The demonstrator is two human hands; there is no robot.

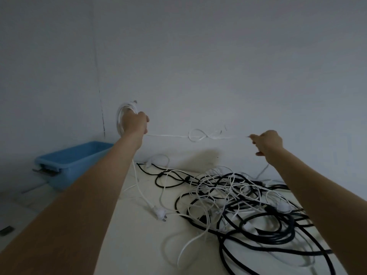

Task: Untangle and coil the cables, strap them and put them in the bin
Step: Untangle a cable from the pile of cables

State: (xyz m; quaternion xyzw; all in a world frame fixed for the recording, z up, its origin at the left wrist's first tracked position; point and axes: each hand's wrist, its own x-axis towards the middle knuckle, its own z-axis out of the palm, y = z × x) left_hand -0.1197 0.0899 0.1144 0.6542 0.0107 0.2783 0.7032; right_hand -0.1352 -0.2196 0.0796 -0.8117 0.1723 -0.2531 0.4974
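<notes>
Fingers of my left hand (137,122) are curling round the coiled white cable (124,116), while my right hand (267,141) is pinching its stretched, knotted free length (202,135), above the tangled pile (238,197) on the table (135,245), blue bin (73,161) sitting far left.

The left hand (137,124) hides part of the white coil (122,116); the cable pile (248,205) runs off frame at five o'clock.
</notes>
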